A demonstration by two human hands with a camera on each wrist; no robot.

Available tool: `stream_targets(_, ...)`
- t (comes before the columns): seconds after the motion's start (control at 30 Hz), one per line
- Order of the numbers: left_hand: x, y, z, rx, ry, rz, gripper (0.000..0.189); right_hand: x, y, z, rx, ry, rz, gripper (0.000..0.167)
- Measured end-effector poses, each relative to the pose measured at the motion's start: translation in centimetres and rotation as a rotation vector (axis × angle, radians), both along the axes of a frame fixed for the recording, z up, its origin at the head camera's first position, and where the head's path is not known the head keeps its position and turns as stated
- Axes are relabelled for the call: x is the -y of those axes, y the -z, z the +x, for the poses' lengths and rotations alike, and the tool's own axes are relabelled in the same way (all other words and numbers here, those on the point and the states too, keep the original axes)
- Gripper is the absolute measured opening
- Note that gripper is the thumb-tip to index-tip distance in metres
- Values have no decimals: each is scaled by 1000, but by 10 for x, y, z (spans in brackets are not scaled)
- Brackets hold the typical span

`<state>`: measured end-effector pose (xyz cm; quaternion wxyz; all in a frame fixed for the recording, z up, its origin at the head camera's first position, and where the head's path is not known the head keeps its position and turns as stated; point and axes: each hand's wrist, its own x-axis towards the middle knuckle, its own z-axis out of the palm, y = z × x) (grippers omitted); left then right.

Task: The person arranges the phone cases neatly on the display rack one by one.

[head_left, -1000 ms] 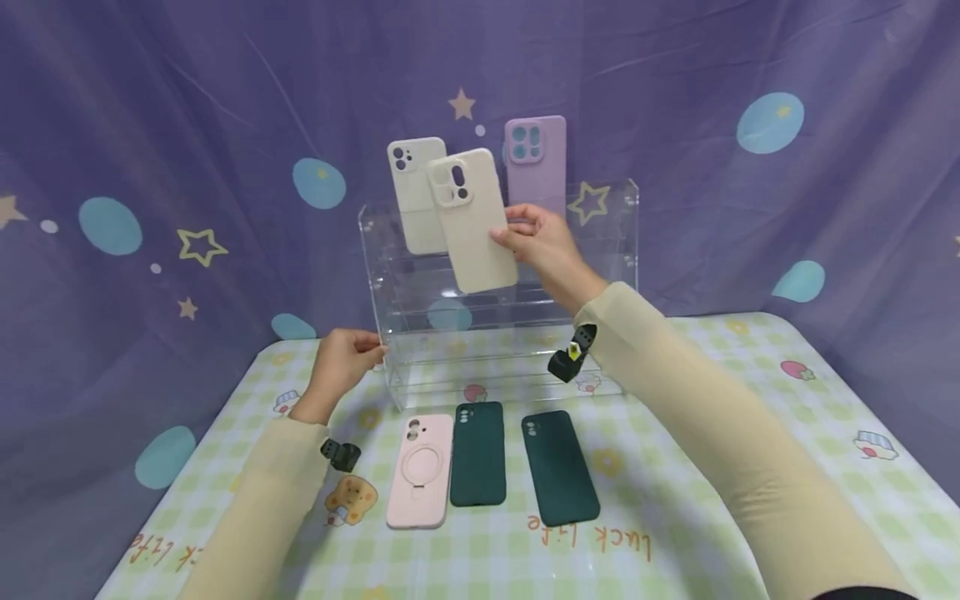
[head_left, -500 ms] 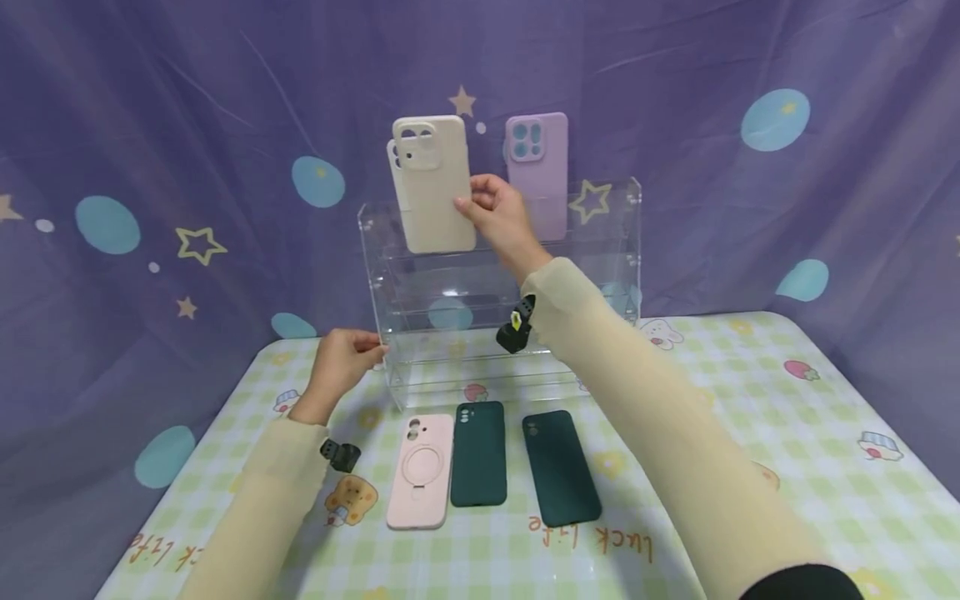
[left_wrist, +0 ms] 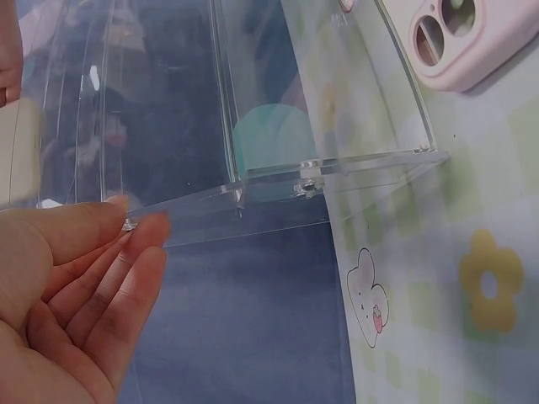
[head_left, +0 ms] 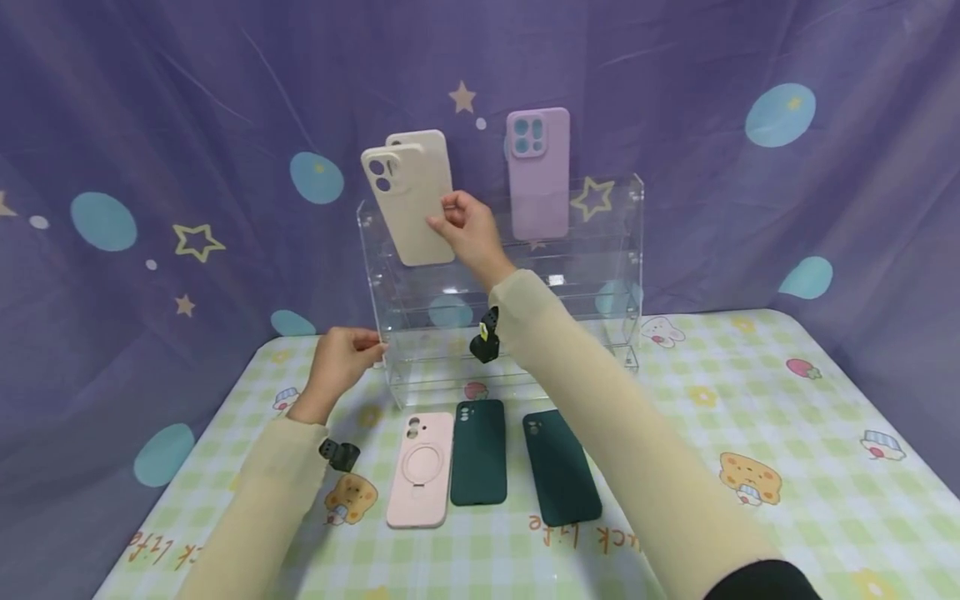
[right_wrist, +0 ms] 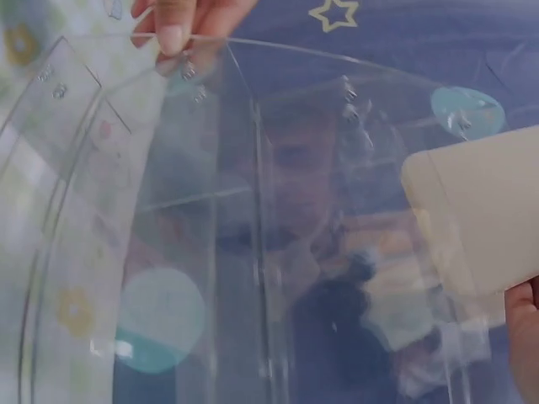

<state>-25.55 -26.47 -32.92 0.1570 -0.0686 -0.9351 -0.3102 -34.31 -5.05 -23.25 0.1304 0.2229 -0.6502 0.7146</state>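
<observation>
My right hand point(head_left: 472, 237) pinches a cream phone case point(head_left: 414, 212) by its right edge, thumb in front. The case leans left and overlaps the upper left of a clear acrylic tiered stand point(head_left: 450, 333). Behind it, a white phone case point(head_left: 438, 146) shows mainly its top and right edge. In the right wrist view, the lower part of the cream case point(right_wrist: 484, 215) appears at the right. Low on the stand's left side, my left hand point(head_left: 341, 362) pinches the side panel's edge. A purple phone case point(head_left: 540, 183) stands upright on the top tier, right of centre.
On the checked tablecloth before the stand lie a pink phone case point(head_left: 420, 492) with a ring, a dark green phone case point(head_left: 478, 458) beside it, and another dark green case point(head_left: 561, 471) farther right, partly under my right forearm. A purple curtain point(head_left: 187, 125) hangs behind.
My right hand has moved left with the cream case, bringing it in front of the white one; it passed upright, then dipped and tilted left. My left hand has stayed at the stand's side.
</observation>
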Motion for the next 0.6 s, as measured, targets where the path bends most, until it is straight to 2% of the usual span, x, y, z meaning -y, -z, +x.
stream_targets(0.27,-1,-2,1,6,-4,9,19,9,5,6,46,-1,83,18)
stream_targets(0.43,-1,-3,2,7,-2,0,19,6,0,8,92,-25,151,18)
stream_targets(0.6,0,-3,2,16,-3,4,20,-1,-5,9,140,-29,271,21)
